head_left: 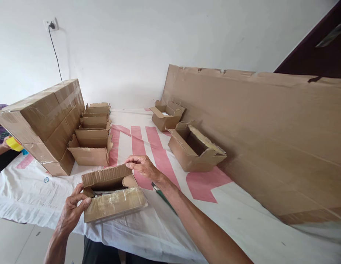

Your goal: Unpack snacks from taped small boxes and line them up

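A small cardboard box lies on the white and pink table cover right in front of me, its top flaps partly open and its near flap covered with clear tape. My left hand grips the box's left end with curled fingers. My right hand pinches the right end of the raised far flap.
Several open small boxes line up at the left, beside a stack of taped boxes. Two more open boxes sit near a large cardboard sheet leaning at the right. Another person's hand with a yellow object shows at far left.
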`<state>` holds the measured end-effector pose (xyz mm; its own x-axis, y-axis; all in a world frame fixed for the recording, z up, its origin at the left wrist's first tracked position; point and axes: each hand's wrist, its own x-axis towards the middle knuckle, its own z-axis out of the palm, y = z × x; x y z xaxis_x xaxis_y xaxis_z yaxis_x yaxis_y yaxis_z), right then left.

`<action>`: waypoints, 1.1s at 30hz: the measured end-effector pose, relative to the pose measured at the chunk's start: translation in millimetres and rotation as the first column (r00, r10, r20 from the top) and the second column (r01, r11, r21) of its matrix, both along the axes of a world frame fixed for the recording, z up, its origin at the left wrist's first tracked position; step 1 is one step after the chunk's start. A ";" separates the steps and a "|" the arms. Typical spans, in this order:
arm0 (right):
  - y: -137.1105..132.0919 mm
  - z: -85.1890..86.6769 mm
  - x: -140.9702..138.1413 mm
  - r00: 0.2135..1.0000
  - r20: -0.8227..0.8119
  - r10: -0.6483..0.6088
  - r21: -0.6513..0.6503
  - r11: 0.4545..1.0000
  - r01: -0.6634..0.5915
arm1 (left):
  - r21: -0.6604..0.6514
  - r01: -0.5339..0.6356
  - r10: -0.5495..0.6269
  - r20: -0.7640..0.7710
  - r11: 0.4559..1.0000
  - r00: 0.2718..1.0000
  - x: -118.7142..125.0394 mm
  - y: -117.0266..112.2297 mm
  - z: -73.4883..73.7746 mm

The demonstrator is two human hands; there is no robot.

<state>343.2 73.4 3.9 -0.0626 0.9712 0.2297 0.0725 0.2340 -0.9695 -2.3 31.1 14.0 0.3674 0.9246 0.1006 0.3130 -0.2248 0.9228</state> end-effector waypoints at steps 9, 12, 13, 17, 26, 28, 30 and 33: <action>-8.5 -3.7 -2.7 0.993 0.088 -0.079 0.236 0.970 0.057 | 0.026 0.010 -0.010 0.023 1.000 1.000 1.1 -1.1 -1.1; -9.6 -5.6 -1.6 0.989 0.109 -0.095 0.213 0.975 0.071 | 0.024 0.023 -0.023 0.028 0.999 0.999 1.0 -1.1 -3.5; -9.8 -6.0 -1.4 0.987 0.119 -0.111 0.221 0.972 0.083 | 0.023 0.024 -0.025 0.027 0.999 0.999 0.7 -1.1 -4.4; -11.1 -1.6 0.3 0.965 0.208 -0.160 0.273 0.957 0.100 | 0.019 0.012 -0.013 0.024 1.000 1.000 -0.6 -1.0 -7.1; 2.8 53.8 -46.2 0.763 0.646 -0.025 0.320 0.916 -0.241 | 0.012 0.018 -0.019 0.020 1.000 1.000 1.5 -3.1 -1.0; 10.2 60.0 -67.4 0.712 0.699 0.065 0.256 0.907 -0.335 | 0.011 0.028 -0.028 0.032 1.000 0.999 2.4 -4.2 0.8; 17.4 60.8 -85.3 0.683 0.718 0.137 0.195 0.902 -0.386 | 0.018 0.031 -0.032 0.039 0.999 0.999 3.0 -5.0 1.5; 24.3 56.2 -101.4 0.701 0.692 0.173 0.143 0.919 -0.368 | 0.025 0.044 -0.045 0.051 0.999 0.998 3.3 -5.5 1.2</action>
<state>241.8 97.8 60.1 -0.5417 0.8000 0.2579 0.5575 0.5715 -0.6021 1.0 25.6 15.2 0.4021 0.9044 0.1423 0.2541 -0.2596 0.9317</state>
